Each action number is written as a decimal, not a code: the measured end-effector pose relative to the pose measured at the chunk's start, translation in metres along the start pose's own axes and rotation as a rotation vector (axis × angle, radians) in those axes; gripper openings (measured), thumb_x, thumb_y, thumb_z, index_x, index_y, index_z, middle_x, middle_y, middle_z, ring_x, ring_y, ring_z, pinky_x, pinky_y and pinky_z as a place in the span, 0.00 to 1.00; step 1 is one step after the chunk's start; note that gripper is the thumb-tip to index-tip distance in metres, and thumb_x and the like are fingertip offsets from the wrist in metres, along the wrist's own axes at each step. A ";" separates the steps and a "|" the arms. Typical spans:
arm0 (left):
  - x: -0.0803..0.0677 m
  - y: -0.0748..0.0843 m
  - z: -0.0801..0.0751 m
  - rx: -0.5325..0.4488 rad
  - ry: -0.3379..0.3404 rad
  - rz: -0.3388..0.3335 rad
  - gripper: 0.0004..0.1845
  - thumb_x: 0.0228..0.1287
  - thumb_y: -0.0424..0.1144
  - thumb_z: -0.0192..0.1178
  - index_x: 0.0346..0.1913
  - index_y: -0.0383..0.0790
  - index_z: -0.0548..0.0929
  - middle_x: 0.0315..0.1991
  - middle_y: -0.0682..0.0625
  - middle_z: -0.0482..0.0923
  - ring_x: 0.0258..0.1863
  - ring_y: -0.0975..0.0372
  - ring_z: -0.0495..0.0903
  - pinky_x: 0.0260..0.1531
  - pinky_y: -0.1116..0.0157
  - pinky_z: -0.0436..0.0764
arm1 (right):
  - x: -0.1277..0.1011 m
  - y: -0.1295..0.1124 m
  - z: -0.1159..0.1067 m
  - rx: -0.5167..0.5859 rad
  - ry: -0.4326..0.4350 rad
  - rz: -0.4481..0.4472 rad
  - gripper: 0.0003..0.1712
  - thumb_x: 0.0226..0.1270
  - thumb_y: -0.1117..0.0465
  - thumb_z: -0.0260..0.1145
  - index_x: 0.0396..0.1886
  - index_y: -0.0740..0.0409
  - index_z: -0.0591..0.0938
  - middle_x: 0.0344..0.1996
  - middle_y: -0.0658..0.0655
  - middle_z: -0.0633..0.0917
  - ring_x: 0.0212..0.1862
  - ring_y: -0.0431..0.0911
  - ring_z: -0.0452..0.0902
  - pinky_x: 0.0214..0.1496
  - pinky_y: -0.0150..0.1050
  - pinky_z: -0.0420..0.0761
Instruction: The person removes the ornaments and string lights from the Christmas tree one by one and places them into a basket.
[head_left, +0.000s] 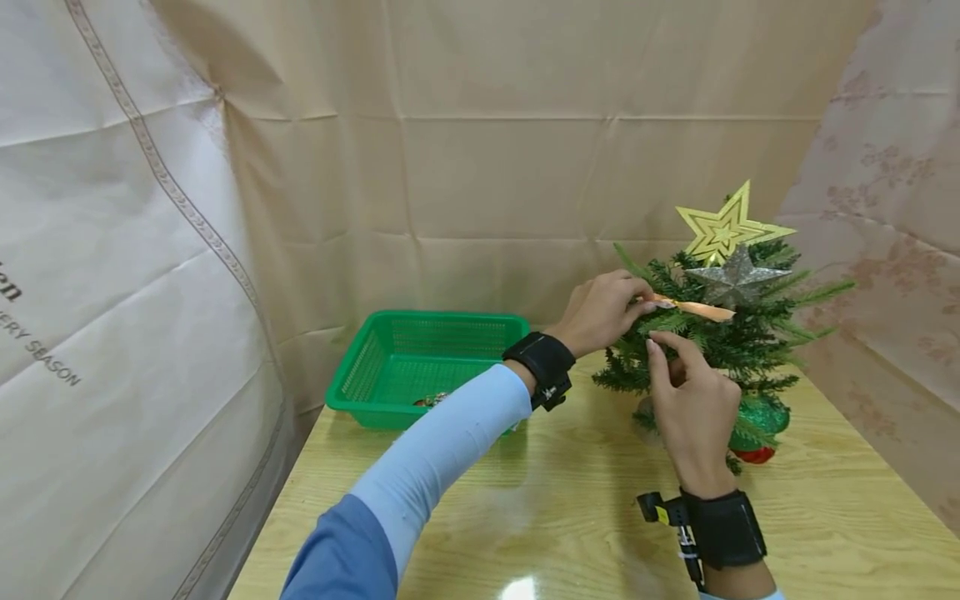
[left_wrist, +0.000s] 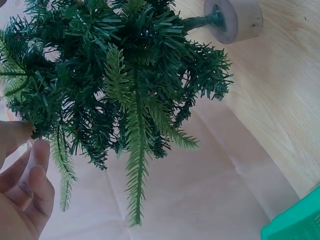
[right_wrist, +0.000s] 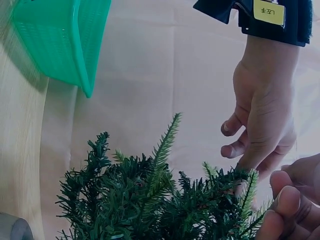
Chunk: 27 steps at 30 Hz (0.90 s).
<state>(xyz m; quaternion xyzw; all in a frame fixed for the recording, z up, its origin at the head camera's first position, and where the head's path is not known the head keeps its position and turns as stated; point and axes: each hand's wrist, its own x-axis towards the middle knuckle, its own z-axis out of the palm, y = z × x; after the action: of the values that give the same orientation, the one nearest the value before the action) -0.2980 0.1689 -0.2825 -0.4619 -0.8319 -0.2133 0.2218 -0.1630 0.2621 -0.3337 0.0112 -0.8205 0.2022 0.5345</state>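
Note:
A small artificial Christmas tree (head_left: 705, 350) stands at the right of the table, its base (left_wrist: 232, 20) showing in the left wrist view. My left hand (head_left: 609, 310) reaches to its upper left side and pinches one end of an orange ribbon bow (head_left: 705, 312) with a gold middle, which lies across the branches. Just below, my right hand (head_left: 693, 400) is held with bent fingers, thumb and index tips close together at the branches; I cannot tell whether anything is between them. A gold star (head_left: 731, 227) tops the tree, and a silver star (head_left: 735, 277) sits beneath it.
Left of the tree, a green plastic basket (head_left: 360, 367) holds a few small ornaments (head_left: 431, 400), partly behind my left forearm. A green ornament (head_left: 763, 417) and a red one (head_left: 753, 455) are low on the tree. Beige cloth (head_left: 495, 183) hangs behind the table.

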 end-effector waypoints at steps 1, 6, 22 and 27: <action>0.000 -0.001 0.000 -0.002 0.002 0.002 0.12 0.69 0.50 0.55 0.48 0.53 0.83 0.42 0.59 0.78 0.34 0.71 0.74 0.28 0.75 0.70 | 0.000 0.000 0.000 0.001 -0.001 -0.001 0.12 0.67 0.59 0.65 0.47 0.57 0.85 0.09 0.48 0.69 0.14 0.20 0.39 0.14 0.36 0.52; -0.002 -0.001 -0.001 -0.023 0.039 0.018 0.12 0.70 0.49 0.54 0.48 0.52 0.83 0.40 0.59 0.79 0.32 0.71 0.75 0.28 0.75 0.70 | 0.000 -0.001 0.000 0.013 0.003 -0.004 0.12 0.67 0.60 0.65 0.47 0.58 0.85 0.09 0.48 0.70 0.14 0.20 0.40 0.15 0.35 0.52; -0.013 -0.008 -0.012 -0.059 0.180 0.054 0.11 0.73 0.45 0.52 0.47 0.49 0.83 0.41 0.57 0.80 0.32 0.71 0.77 0.31 0.76 0.70 | -0.005 -0.004 0.003 0.013 -0.018 0.007 0.12 0.67 0.58 0.65 0.47 0.56 0.85 0.09 0.48 0.70 0.14 0.20 0.41 0.15 0.34 0.52; -0.019 -0.016 -0.018 -0.054 0.209 0.099 0.09 0.72 0.42 0.53 0.46 0.45 0.83 0.38 0.56 0.80 0.30 0.70 0.76 0.32 0.75 0.70 | -0.005 -0.005 0.003 0.019 -0.017 0.008 0.12 0.67 0.59 0.65 0.47 0.56 0.85 0.10 0.48 0.70 0.15 0.20 0.40 0.15 0.33 0.51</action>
<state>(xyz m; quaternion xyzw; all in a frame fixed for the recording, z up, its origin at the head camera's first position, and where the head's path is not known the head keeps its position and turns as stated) -0.3001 0.1379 -0.2807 -0.4836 -0.7743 -0.2714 0.3048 -0.1629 0.2557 -0.3374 0.0149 -0.8229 0.2121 0.5268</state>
